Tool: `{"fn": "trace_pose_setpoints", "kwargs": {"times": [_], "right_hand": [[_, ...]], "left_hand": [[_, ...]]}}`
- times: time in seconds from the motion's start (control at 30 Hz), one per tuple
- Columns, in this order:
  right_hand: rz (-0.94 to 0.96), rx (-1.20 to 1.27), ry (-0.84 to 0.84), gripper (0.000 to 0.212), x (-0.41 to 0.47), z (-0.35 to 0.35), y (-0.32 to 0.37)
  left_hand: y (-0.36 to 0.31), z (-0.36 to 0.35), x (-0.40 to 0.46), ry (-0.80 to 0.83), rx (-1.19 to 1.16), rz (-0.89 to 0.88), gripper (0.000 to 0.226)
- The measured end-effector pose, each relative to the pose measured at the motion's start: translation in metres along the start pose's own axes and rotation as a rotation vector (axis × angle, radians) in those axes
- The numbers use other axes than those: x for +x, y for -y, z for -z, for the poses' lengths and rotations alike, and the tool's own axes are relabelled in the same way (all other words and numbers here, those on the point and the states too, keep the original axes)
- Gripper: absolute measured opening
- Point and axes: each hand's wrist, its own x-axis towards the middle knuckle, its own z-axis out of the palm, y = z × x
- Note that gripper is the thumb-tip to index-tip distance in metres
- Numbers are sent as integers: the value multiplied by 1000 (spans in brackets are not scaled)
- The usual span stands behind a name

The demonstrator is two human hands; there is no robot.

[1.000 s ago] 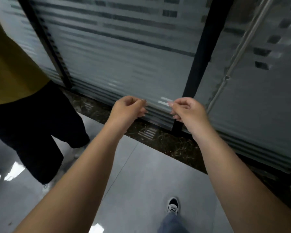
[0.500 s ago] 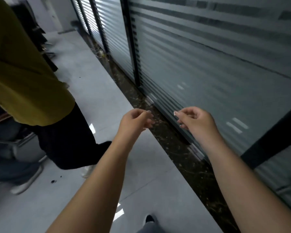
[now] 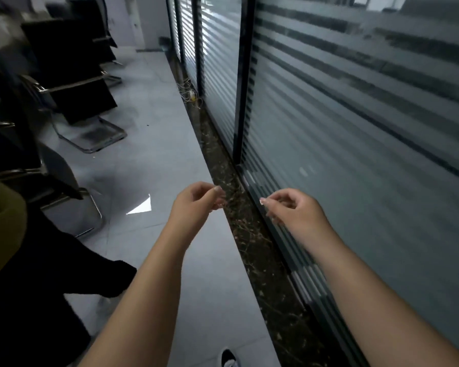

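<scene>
Both hands are hovering beside the frosted glass partition (image 3: 368,168).
The left hand (image 3: 196,205) at eleven o'clock is curling its fingers, thumb nearing forefinger. The dark stone strip (image 3: 249,242) is running beneath the gap. The right hand (image 3: 294,211) is curling likewise, whether pinching anything I cannot tell, with the partition at three o'clock.

Dim, motion-blurred view; glare patch on the floor (image 3: 141,207), edges bowed.

No text, label, brand, number or sign is showing legibly. The glass wall (image 3: 355,154) just right of the right hand (image 3: 294,210) is carrying only frosted stripes, and the chairs (image 3: 72,83) well beyond the left hand (image 3: 194,202) are showing no lettering.
</scene>
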Motion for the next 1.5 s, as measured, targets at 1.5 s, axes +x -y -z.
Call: {"fn": "trace_pose_setpoints", "kwargs": {"times": [1.5], "right_hand": [[123,119,867,17,796,-485,191]], "left_hand": [[6,303,765,-811,-172,183,24]]}}
